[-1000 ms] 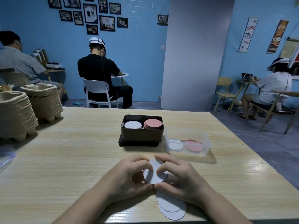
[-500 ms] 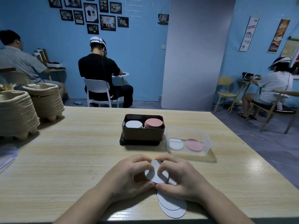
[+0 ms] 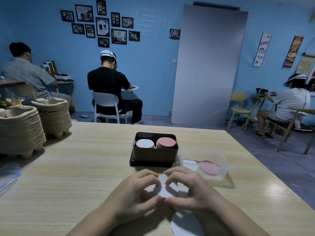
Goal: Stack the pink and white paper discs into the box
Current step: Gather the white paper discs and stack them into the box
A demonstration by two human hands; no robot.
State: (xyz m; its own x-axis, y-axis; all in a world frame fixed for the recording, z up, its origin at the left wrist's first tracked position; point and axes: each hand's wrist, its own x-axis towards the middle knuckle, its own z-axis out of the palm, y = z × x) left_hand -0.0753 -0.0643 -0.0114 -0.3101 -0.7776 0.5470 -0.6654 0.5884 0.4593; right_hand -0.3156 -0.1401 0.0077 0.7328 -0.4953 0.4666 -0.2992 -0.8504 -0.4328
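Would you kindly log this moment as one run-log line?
left hand: pinches white disc | right hand: pinches same disc | dark box: holds white stack and pink stack | disc not yet boxed

Both hands, left hand [image 3: 136, 195] and right hand [image 3: 190, 191], pinch a white disc [image 3: 164, 186] just before the brown box [image 3: 155, 150].

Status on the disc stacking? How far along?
Done: white stack and pink stack sit side by side in the dark box. In hand: left hand and right hand pinch a white disc together. Left: loose white discs near the right wrist, plus two discs in the clear container, if they count.
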